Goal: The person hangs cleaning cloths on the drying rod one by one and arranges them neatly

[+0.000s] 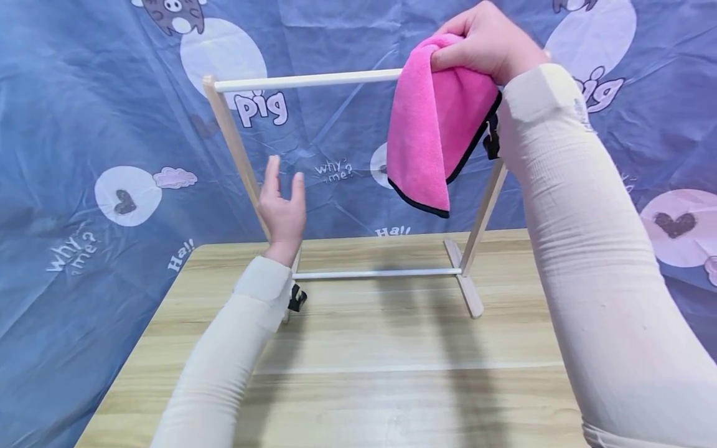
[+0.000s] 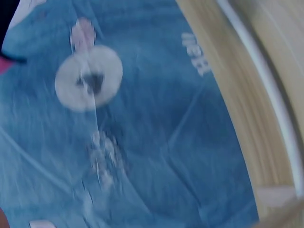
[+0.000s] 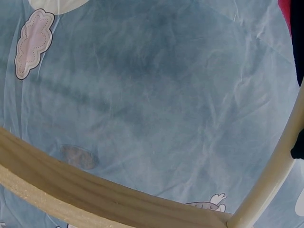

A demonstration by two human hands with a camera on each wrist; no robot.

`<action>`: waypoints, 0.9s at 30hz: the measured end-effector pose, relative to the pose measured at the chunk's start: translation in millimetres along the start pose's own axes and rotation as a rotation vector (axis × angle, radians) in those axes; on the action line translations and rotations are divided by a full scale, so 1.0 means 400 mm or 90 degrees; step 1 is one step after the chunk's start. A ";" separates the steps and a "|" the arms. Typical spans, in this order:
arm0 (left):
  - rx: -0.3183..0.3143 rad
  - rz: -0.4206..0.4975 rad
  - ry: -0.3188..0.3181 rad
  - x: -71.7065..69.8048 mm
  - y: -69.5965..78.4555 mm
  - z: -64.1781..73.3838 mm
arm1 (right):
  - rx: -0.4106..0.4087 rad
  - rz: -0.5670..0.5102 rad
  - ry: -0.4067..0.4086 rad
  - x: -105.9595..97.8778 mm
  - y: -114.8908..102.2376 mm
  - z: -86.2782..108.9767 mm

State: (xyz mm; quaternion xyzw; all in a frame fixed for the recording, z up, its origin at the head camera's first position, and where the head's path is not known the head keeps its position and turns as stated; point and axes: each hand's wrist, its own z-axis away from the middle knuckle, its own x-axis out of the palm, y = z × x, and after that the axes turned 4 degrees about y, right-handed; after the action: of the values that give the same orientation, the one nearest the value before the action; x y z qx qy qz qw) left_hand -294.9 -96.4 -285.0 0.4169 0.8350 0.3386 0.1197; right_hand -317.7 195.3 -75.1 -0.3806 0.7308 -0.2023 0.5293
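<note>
My right hand [image 1: 487, 43] grips a pink cloth [image 1: 414, 137] with black edging by its top, at the right part of the rack's white top rail [image 1: 308, 80]. The cloth hangs down in folds and covers part of that rail. Only a sliver of it shows at the right edge of the right wrist view, beside the rail [image 3: 266, 185]. My left hand [image 1: 282, 211] is raised in front of the rack's left post [image 1: 232, 134], fingers and thumb spread, holding nothing.
The wooden rack stands on a wood-grain table [image 1: 358, 348], with a lower white rail [image 1: 375, 273] and a right foot [image 1: 469, 295]. Behind it hangs a blue printed curtain [image 1: 330, 205]. Black clips [image 1: 297, 298] sit at the wrists.
</note>
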 end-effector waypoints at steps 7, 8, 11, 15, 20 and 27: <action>-0.073 0.150 -0.098 0.067 0.040 0.066 | -0.003 -0.006 -0.004 0.006 0.001 0.002; -0.085 0.159 -0.109 0.075 0.044 0.073 | -0.005 -0.007 -0.005 0.006 0.001 0.001; -0.121 0.180 -0.140 0.093 0.053 0.084 | -0.011 -0.008 -0.006 0.007 0.000 -0.002; -0.137 0.165 -0.165 0.114 0.060 0.093 | -0.014 -0.011 -0.007 0.009 -0.002 -0.004; -0.143 0.142 -0.196 0.141 0.060 0.105 | -0.014 -0.006 -0.003 0.009 0.003 -0.002; -0.197 0.162 -0.211 0.185 0.068 0.124 | -0.008 -0.008 0.002 0.000 0.013 0.002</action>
State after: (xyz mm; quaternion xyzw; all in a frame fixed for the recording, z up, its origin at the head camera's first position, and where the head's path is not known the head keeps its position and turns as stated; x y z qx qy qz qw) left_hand -300.5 -4.3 -297.6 0.5453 0.6829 0.4017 0.2735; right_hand -318.8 198.6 -79.1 -0.3880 0.7306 -0.2016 0.5245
